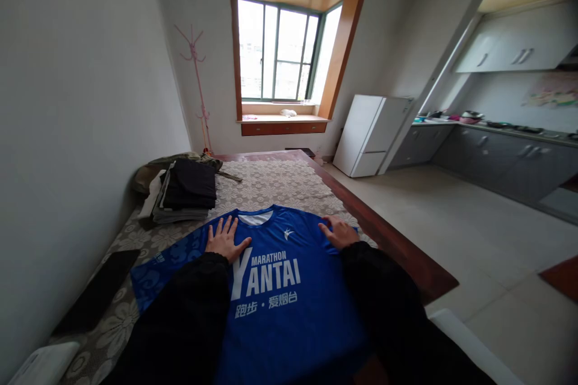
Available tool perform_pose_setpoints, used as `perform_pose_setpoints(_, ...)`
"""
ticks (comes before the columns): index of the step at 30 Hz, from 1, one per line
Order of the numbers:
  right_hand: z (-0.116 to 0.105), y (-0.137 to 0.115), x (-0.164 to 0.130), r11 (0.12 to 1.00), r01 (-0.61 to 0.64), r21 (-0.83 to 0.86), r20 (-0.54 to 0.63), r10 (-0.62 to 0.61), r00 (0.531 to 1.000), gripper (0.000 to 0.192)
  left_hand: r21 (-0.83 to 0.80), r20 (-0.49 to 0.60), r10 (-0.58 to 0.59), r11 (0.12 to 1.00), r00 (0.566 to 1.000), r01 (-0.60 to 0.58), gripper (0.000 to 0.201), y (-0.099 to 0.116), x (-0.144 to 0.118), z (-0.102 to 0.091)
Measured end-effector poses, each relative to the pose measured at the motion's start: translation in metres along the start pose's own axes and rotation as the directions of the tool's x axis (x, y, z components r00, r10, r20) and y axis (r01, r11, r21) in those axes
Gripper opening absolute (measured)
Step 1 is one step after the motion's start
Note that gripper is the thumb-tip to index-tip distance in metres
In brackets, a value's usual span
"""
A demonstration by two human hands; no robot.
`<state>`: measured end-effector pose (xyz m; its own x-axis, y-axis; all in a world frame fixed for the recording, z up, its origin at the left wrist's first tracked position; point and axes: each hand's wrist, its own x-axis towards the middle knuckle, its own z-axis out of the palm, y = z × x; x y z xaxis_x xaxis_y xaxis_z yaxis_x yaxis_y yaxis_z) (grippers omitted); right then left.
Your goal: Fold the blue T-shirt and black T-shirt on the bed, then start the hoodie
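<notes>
A blue T-shirt (275, 289) with white "MARATHON YANTAI" lettering lies face up on the bed, collar pointing away from me. My left hand (224, 239) rests flat on its left shoulder, fingers spread. My right hand (338, 231) presses flat on its right shoulder near the bed's edge. Both arms wear black sleeves that cover the shirt's lower sides.
The bed cover (280, 183) is a pale floral cloth. A stack of folded dark clothes (187, 192) sits at the far left by the wall. A dark flat item (97, 292) lies left of the shirt. A white fridge (370, 135) and kitchen counter (497, 150) stand right.
</notes>
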<state>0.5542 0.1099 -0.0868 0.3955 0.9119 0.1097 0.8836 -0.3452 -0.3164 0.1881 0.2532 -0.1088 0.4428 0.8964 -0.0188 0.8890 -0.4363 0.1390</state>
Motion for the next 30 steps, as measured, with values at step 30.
perform_pose_setpoints(30,-0.048,0.027,0.024,0.977,-0.096,0.191,-0.013,0.101,0.995,0.024,-0.023,-0.001,0.001,1.0,1.0,-0.001,0.098,0.0,0.0,-0.002)
